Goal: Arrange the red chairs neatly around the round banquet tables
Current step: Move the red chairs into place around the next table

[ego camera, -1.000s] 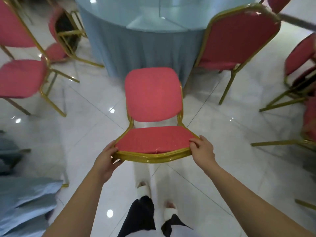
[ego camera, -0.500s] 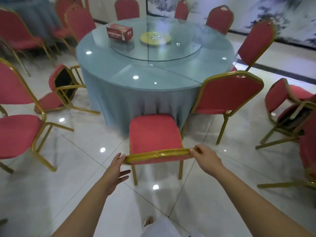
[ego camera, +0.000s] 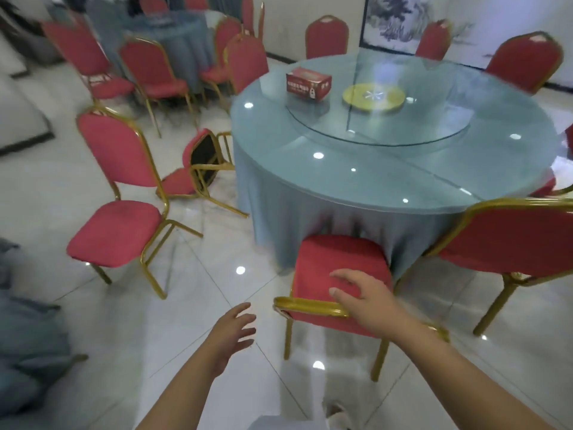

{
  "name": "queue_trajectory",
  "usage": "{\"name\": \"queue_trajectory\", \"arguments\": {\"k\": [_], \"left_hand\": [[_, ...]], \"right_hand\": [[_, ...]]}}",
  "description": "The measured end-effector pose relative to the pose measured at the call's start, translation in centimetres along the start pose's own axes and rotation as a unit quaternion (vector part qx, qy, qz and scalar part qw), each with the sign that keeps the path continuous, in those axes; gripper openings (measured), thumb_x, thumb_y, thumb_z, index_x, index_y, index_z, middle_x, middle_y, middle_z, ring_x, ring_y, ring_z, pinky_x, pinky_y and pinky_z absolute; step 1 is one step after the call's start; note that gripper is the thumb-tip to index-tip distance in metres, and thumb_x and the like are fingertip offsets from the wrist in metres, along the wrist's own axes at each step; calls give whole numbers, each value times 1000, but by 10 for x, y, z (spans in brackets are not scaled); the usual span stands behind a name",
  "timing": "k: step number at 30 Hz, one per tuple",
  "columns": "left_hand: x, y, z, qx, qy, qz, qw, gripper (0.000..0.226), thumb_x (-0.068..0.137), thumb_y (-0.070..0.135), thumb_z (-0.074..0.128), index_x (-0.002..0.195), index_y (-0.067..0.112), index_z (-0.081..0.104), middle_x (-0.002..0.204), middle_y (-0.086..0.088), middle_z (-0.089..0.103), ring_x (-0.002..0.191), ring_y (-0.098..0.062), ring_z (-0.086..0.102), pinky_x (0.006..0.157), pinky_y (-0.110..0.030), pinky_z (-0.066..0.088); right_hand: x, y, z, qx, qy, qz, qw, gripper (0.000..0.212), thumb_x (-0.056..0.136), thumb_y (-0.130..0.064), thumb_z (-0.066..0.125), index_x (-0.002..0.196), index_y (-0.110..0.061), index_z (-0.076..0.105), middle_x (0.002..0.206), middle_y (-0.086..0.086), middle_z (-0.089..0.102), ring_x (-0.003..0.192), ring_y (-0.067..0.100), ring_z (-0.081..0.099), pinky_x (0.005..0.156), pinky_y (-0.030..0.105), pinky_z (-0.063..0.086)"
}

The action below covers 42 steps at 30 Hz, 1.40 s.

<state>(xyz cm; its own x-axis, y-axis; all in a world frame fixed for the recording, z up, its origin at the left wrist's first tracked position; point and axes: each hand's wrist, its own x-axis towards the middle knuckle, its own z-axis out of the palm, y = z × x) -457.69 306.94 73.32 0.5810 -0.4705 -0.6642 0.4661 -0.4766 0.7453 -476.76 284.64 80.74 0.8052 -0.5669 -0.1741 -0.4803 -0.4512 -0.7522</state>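
A red chair (ego camera: 336, 262) with a gold frame stands upright at the near edge of the round table (ego camera: 403, 169), its seat against the blue cloth. My right hand (ego camera: 369, 302) hovers with spread fingers over the top of its backrest, holding nothing. My left hand (ego camera: 231, 333) is open in the air to the left of the chair, apart from it. Another red chair (ego camera: 511, 243) stands at the table on the right. One red chair (ego camera: 198, 169) lies tipped over on the floor by the table's left side, and an upright one (ego camera: 117, 193) stands farther left.
A red box (ego camera: 308, 83) and a yellow disc (ego camera: 373, 97) sit on the glass turntable. More red chairs ring the far side and a second round table (ego camera: 173, 35) at the back left. Blue cloth (ego camera: 28, 352) is heaped at the lower left. Tiled floor lies between.
Both hands have let go of the chair's backrest; the left has drawn away to the left. The view has swung left and up, showing more of the room.
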Motion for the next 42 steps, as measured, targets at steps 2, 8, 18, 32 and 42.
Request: {"name": "queue_trajectory", "arguments": {"k": [2, 8, 18, 32, 42], "left_hand": [[-4, -3, -19, -28, 42, -15, 999, 33, 94, 18, 63, 127, 24, 61, 121, -5, 65, 106, -26, 67, 90, -39, 57], [-10, -22, -73, -123, 172, -54, 976, 26, 92, 16, 65, 117, 24, 67, 118, -6, 67, 104, -28, 68, 84, -37, 57], [68, 2, -203, -207, 187, -86, 957, 42, 70, 24, 75, 111, 19, 71, 100, -3, 69, 94, -24, 62, 84, -33, 50], [191, 110, -501, -220, 222, 3, 950, 17, 94, 19, 63, 111, 20, 67, 115, -9, 67, 106, -26, 64, 91, -38, 54], [290, 176, -690, -224, 265, -55, 936, 22, 86, 18, 68, 108, 21, 69, 107, -11, 69, 93, -25, 67, 74, -30, 52]], "right_hand": [[32, -7, 15, 33, -37, -5, 999, 35, 91, -38, 65, 126, -30, 63, 124, -15, 60, 113, 1, 53, 96, 19, 38], [114, -33, 80, 98, -161, -11, 982, 28, 86, -53, 63, 113, -46, 61, 119, -20, 60, 115, 4, 55, 100, 32, 46], [240, -122, 200, 95, -201, 44, 974, 28, 90, -41, 67, 116, -32, 63, 114, -11, 61, 108, 8, 58, 83, 22, 45], [393, -311, 354, 57, -214, 52, 974, 27, 94, -48, 58, 119, -38, 55, 114, -16, 54, 96, -4, 51, 71, 12, 39], [587, -448, 515, 105, -271, 55, 955, 30, 93, -39, 63, 121, -29, 60, 115, -10, 61, 101, -1, 55, 84, 26, 43]]}}
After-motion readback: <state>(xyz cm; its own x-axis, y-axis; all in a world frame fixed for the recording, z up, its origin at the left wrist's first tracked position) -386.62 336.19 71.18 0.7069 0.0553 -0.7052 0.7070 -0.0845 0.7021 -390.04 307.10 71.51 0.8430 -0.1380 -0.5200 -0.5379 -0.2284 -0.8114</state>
